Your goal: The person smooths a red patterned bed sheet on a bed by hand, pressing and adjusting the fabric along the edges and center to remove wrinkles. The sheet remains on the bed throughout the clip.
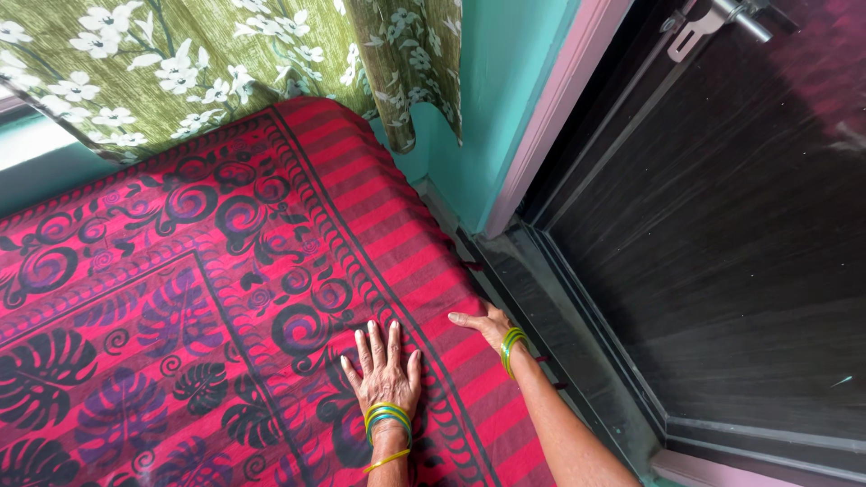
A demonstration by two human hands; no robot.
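Note:
A red bedsheet [207,271] with black and purple leaf and swirl patterns covers a bed. My left hand [383,365] lies flat on the sheet near its striped border, fingers spread, holding nothing. My right hand [483,325] rests at the bed's right edge, thumb on top and fingers curled down over the side of the sheet; whether it grips the cloth is hidden. Both wrists carry green and yellow bangles [388,419].
A green floral curtain [198,63] hangs over the bed's far end. A teal wall [501,99] and pink door frame [559,99] stand to the right, beside a dark wooden door [722,207] with a metal latch [713,22]. A narrow gap runs between bed and door.

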